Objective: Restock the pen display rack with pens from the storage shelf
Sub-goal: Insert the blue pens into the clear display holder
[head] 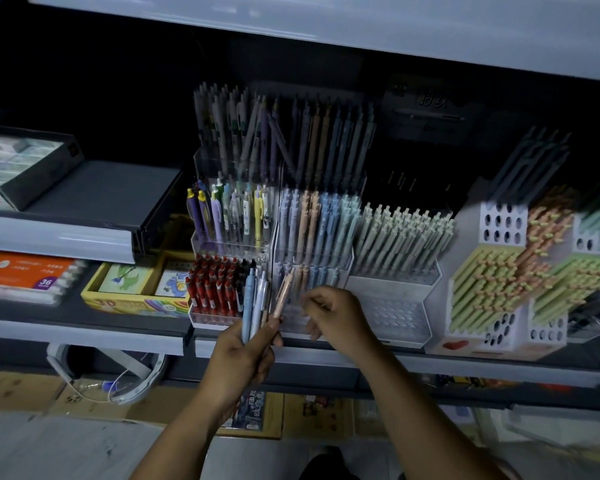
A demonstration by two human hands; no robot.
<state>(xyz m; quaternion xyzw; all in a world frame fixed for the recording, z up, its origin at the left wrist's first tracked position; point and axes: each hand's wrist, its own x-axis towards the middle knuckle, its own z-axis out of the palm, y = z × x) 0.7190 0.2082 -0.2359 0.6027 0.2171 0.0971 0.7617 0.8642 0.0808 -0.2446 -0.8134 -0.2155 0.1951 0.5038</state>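
1. The left hand (243, 355) is curled round a bundle of pens (255, 299), pale blue and white. It holds them upright with the clip ends up, in front of the shelf (84, 332) edge
2. A peach pen (284, 292) sits in the same grip, tilted to the right. Its upper end lies across the front of the lowest tier of the clear rack (314, 254)
3. The right hand (338, 315) is raised in front of that lowest tier, just right of the peach pen, with its fingers bent and pointing left. The hand is blurred, so it cannot be told whether it pinches anything
4. The clear rack stands on the shelf in stepped tiers. The upper tiers hold rows of pastel pens in grey-blue, peach, blue and pale green, and the lowest tier carries a row of pastel pens behind the hands
5. Red pens (212, 289) fill the bottom tier of a second clear rack just left of the bundle, with mixed coloured pens in the tier above
6. To the right stands a white holder (392, 306) with round holes, loaded with pale green pens (402, 233)
7. A yellow box (132, 299) and an orange packet (25, 271) lie further left on the shelf
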